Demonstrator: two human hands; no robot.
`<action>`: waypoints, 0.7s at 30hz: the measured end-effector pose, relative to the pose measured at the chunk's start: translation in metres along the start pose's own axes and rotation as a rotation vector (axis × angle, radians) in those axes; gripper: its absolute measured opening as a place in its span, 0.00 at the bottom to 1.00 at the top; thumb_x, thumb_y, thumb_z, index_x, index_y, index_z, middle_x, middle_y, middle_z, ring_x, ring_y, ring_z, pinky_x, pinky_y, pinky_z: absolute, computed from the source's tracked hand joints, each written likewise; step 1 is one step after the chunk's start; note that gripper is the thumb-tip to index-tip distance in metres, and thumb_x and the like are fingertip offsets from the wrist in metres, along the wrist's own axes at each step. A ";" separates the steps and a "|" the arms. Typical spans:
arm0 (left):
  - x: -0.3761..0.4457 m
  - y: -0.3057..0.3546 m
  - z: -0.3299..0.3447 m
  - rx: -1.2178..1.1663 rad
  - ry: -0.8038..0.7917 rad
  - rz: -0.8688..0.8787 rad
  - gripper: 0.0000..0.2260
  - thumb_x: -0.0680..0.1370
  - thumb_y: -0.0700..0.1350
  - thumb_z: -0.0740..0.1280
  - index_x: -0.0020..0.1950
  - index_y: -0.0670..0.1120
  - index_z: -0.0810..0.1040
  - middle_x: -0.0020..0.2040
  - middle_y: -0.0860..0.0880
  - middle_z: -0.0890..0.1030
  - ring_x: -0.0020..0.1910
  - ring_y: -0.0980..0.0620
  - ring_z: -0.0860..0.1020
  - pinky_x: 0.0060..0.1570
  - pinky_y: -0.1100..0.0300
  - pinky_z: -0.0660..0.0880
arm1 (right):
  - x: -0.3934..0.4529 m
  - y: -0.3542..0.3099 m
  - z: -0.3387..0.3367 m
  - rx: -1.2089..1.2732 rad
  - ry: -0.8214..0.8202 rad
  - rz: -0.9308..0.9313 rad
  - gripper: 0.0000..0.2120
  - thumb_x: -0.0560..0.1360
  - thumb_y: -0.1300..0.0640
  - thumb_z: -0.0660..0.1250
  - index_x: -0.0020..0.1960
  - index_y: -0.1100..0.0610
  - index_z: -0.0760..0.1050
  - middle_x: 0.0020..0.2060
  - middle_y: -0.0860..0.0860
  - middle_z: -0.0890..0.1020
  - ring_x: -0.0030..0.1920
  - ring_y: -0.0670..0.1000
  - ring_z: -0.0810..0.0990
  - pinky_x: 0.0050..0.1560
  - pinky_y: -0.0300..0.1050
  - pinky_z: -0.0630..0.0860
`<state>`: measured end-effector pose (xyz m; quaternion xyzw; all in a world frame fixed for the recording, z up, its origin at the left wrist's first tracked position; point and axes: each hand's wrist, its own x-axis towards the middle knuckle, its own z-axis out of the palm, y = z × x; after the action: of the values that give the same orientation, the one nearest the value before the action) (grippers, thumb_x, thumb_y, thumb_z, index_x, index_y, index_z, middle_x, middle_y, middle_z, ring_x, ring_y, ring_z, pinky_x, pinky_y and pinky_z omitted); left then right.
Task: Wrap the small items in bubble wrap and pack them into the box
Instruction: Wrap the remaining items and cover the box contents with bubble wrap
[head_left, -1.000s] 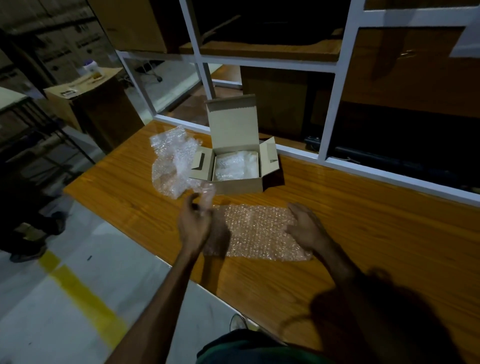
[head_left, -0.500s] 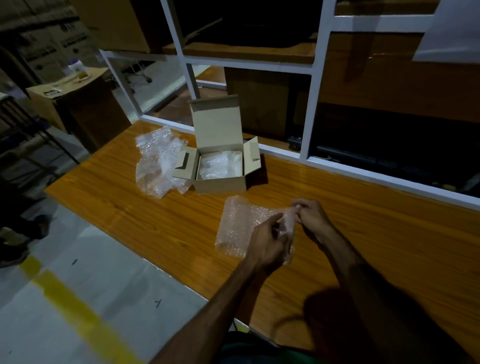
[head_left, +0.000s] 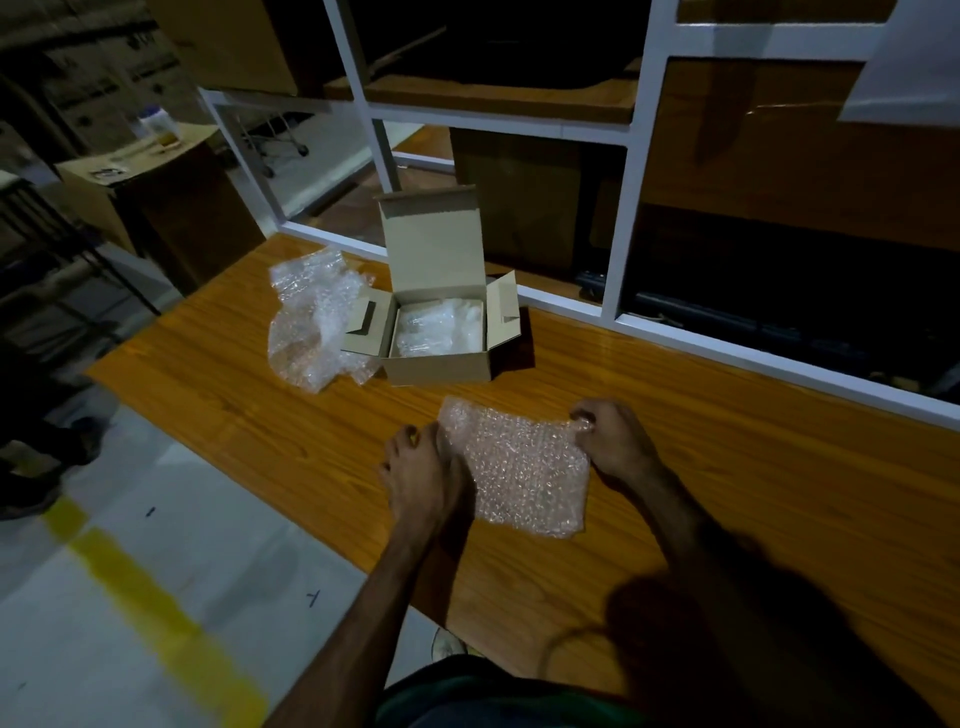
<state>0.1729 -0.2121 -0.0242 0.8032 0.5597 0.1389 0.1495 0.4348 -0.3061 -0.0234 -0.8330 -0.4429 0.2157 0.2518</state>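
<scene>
Got a folded bubble wrap sheet (head_left: 519, 467) lying flat on the wooden table (head_left: 727, 467), lower middle of the frame. My left hand (head_left: 423, 478) rests on its left edge, fingers pretty much straight, and my right hand (head_left: 613, 441) pinches the top right corner between thumb and fingers. Just above it sits the small cardboard box (head_left: 439, 332), lid flipped up, side flaps out, with a wrapped bundle (head_left: 441, 330) filling the inside. A crumpled pile of spare bubble wrap (head_left: 311, 317) is touching the box's left flap.
</scene>
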 end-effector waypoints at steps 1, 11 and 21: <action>0.004 -0.009 0.005 -0.029 -0.010 -0.034 0.24 0.81 0.58 0.66 0.75 0.50 0.71 0.69 0.41 0.75 0.68 0.40 0.72 0.68 0.37 0.71 | 0.001 -0.003 -0.002 -0.067 -0.005 -0.015 0.21 0.77 0.59 0.75 0.69 0.50 0.79 0.68 0.52 0.79 0.67 0.54 0.76 0.66 0.53 0.77; 0.042 -0.025 -0.019 -0.587 -0.084 -0.127 0.12 0.80 0.39 0.71 0.62 0.48 0.81 0.55 0.51 0.85 0.53 0.54 0.84 0.56 0.49 0.84 | 0.018 -0.038 -0.012 -0.140 -0.327 -0.059 0.34 0.73 0.57 0.79 0.76 0.48 0.73 0.68 0.47 0.80 0.70 0.52 0.76 0.75 0.62 0.62; 0.033 0.008 -0.051 -0.488 0.147 0.425 0.11 0.79 0.37 0.72 0.60 0.47 0.84 0.56 0.54 0.83 0.54 0.55 0.79 0.51 0.58 0.77 | 0.014 -0.052 0.007 0.144 -0.346 -0.066 0.25 0.75 0.63 0.78 0.70 0.52 0.78 0.40 0.51 0.87 0.36 0.50 0.87 0.38 0.49 0.85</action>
<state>0.1709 -0.1798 0.0275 0.8303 0.3389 0.3548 0.2643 0.4052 -0.2673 0.0015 -0.7483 -0.4902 0.3785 0.2378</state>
